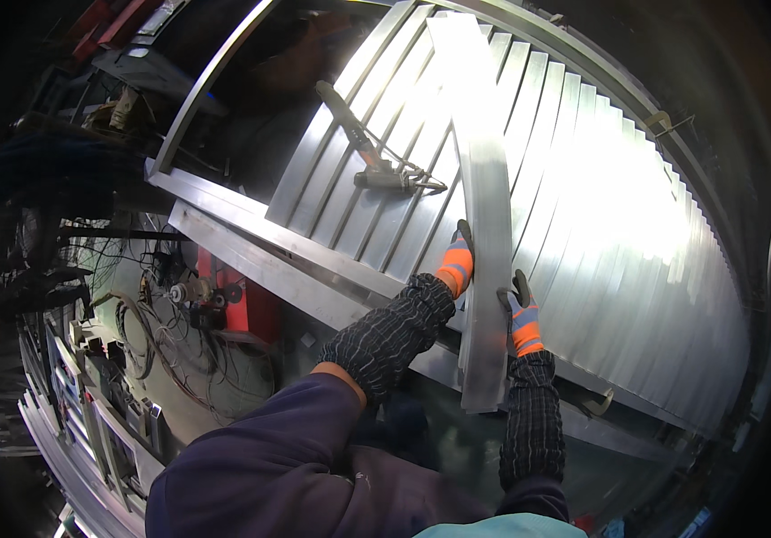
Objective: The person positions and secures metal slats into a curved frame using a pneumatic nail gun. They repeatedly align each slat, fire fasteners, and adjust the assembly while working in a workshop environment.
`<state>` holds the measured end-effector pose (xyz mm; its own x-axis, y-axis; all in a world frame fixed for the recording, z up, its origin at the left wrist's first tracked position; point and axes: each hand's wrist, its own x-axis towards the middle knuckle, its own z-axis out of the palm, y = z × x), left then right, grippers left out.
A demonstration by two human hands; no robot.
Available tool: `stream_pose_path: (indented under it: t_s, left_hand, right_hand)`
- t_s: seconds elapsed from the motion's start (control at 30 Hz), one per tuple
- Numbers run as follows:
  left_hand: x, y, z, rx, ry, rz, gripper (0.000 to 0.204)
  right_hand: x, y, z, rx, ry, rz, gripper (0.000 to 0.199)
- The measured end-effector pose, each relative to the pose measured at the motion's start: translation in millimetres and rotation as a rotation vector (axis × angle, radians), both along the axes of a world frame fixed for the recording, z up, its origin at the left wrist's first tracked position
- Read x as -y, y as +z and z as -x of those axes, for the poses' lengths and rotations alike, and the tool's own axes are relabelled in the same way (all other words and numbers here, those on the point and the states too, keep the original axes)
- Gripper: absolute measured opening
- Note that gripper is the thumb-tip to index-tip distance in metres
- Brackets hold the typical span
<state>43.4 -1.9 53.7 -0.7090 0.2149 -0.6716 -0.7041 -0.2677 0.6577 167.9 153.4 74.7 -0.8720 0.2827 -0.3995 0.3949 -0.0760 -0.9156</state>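
A long flat silver metal bar [487,269] lies lengthwise over a row of parallel metal slats [547,193], its near end jutting past the frame edge toward me. My left hand [457,260], in an orange and grey work glove with dark fingers, grips the bar's left edge. Slightly nearer, my right hand [523,320] in a matching glove holds the right edge; the fingertips of both are partly hidden. Left of the bar, a welding torch [385,177] with a dark handle rests on the slats.
The slats sit in a metal frame [215,202], with a clamp [598,403] on its near rail and another clamp [662,121] on the far rail. Below left are a red machine [255,305], hoses [148,336] and stacked metal profiles [71,448]. Glare washes out the upper slats.
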Motion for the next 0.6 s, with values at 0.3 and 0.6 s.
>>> stream_pose_path:
  t_s: [0.3,0.6]
  left_hand:
    - [117.1,-9.6,-153.3,-0.256,-0.107,0.148,0.053]
    - [360.8,2.5,-402.7,0.224,-0.199,0.692,0.056]
  right_hand:
    - [-0.2,-3.4,5.9,0.003,0.053,-0.369,0.055]
    - [14.1,23.8,1.2,0.066,0.054,-0.452,0.061]
